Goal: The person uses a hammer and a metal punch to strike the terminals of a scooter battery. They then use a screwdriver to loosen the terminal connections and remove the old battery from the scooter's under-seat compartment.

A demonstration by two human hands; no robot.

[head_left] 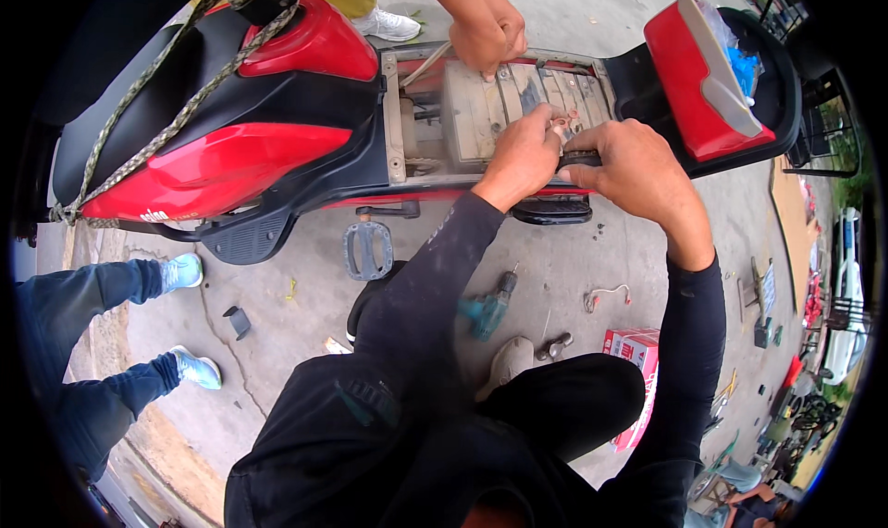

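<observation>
A red and black electric scooter (240, 163) lies across the view in front of me, its middle compartment uncovered. Dusty, block-shaped batteries (476, 112) sit side by side in there. My left hand (527, 149) is over the near part of the batteries, fingers pinched beside small copper-coloured pieces (561, 127); what they grip is hidden. Close by on the right, my right hand (638, 167) is closed on a thick black piece (580, 160), its kind unclear. Another person's hands (486, 42) press together at the battery compartment's far edge.
A teal cordless drill (490, 308) lies on the concrete below the scooter, near a pedal (367, 251). A red and white box (638, 362) stands beside my knee. Someone in blue shoes (196, 368) stands at left. Tools and parts litter the right side.
</observation>
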